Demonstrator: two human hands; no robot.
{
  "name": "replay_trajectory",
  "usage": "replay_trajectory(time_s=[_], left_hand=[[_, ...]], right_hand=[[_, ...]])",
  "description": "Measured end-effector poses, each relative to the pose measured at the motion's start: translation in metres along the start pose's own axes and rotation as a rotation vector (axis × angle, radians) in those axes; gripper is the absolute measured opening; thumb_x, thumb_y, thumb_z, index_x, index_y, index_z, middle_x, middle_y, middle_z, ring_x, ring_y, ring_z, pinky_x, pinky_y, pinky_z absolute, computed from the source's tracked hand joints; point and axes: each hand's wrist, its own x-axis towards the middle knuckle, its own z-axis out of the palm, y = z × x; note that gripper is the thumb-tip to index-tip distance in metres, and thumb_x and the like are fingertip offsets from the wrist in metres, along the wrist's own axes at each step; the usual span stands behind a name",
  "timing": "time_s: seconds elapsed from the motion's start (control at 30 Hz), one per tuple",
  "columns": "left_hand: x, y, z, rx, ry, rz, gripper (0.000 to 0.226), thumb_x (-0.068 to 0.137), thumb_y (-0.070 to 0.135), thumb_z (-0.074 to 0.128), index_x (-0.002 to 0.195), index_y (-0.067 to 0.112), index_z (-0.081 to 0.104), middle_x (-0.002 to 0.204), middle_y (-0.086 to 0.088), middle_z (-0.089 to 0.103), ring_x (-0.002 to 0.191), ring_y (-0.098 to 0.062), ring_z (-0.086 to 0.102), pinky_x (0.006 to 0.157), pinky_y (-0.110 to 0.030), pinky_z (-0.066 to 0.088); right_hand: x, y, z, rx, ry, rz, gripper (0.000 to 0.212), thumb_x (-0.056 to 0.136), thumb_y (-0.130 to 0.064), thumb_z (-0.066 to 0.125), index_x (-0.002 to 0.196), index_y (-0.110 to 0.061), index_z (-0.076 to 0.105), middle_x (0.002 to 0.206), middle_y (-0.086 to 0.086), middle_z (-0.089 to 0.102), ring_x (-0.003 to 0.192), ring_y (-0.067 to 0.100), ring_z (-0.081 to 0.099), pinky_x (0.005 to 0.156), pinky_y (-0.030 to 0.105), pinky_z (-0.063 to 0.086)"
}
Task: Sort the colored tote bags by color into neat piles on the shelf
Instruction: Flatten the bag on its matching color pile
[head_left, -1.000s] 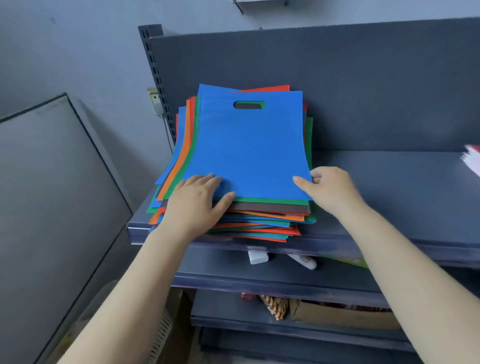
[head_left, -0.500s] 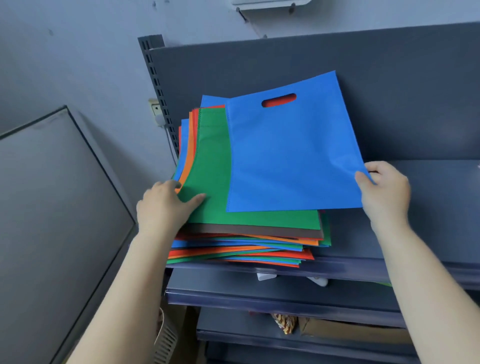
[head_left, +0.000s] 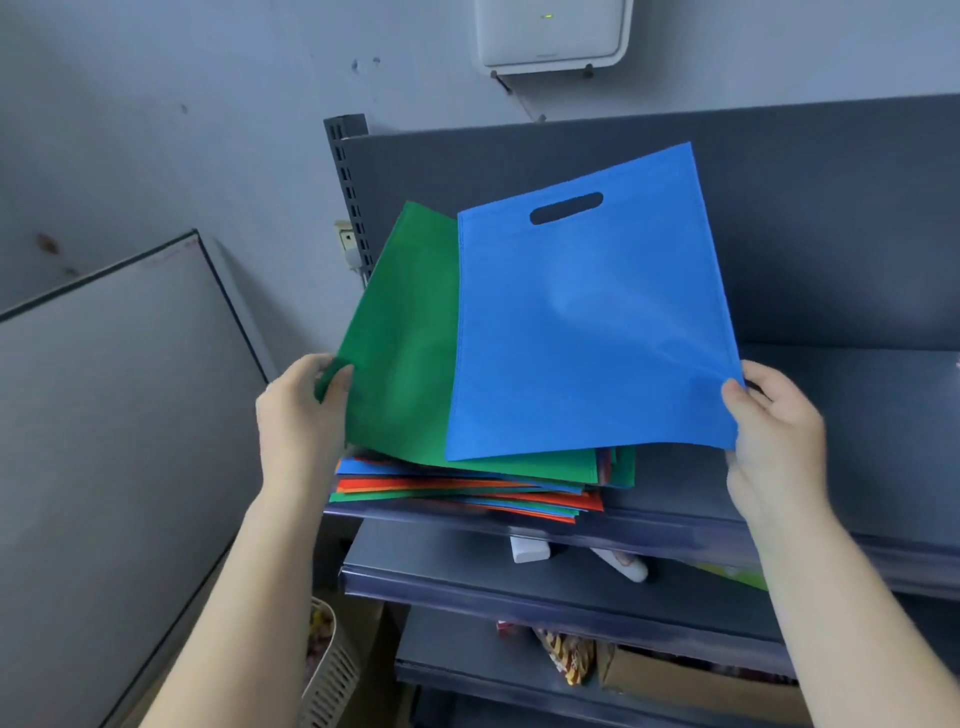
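Right hand (head_left: 774, 441) pinching blue bag (head_left: 592, 332) (no print), left hand (head_left: 301, 415) gripping green bag (head_left: 405, 353), stack (head_left: 457, 493) below

We see a dark grey metal shelf (head_left: 831, 405) bearing a mixed stack of flat coloured fabric tote bags (head_left: 467, 493).

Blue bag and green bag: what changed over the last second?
The right hand lifted the blue bag off the stack and swung it up and right, pinching its lower right corner. The left hand, flat on the pile before, now grips the green bag by its left edge and raises it. The mixed stack stayed on the shelf.
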Motion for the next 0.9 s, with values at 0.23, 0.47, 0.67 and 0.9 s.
replay_trajectory(time_s=[0.23,0.47,0.67,0.9], left_hand=[[-0.066,0.004,-0.058,-0.263,0.313,-0.044,0.022,0.093,0.006,0.056,0.11,0.006,0.069,0.094,0.009,0.068,0.071,0.023,0.054,0.069,-0.001,0.041],[-0.147,0.012,-0.138,-0.49,0.617,-0.169,0.022,0.095,0.008,0.055,0.094,0.023,0.07,0.072,0.027,0.068,0.072,0.009,0.058,0.068,-0.01,0.046],[-0.219,0.0,-0.224,-0.561,0.782,-0.242,0.017,0.089,0.02,0.06,0.083,0.022,0.076,0.08,0.009,0.072,0.075,-0.009,0.061,0.07,-0.023,0.05],[-0.3,0.013,-0.321,-0.541,1.018,-0.256,0.02,0.096,0.007,0.049,0.084,0.012,0.065,0.062,0.009,0.068,0.052,-0.002,0.06,0.05,-0.015,0.048]], right_hand=[[-0.048,-0.006,-0.002,0.228,-0.167,0.154,0.024,0.099,-0.004,0.043,0.1,-0.019,0.062,0.087,-0.011,0.071,0.077,0.002,0.067,0.061,0.015,0.052],[-0.116,-0.002,0.005,0.393,-0.417,0.284,0.031,0.101,-0.009,0.039,0.098,-0.029,0.063,0.092,-0.011,0.073,0.086,0.011,0.068,0.065,0.027,0.052],[-0.192,0.0,0.031,0.445,-0.785,0.439,0.036,0.097,0.003,0.036,0.102,-0.022,0.06,0.09,-0.005,0.074,0.081,0.008,0.07,0.062,0.021,0.057],[-0.294,-0.002,0.07,0.234,-1.127,0.447,0.027,0.094,0.003,0.046,0.096,-0.017,0.063,0.081,-0.003,0.075,0.067,0.01,0.07,0.055,0.021,0.056]])
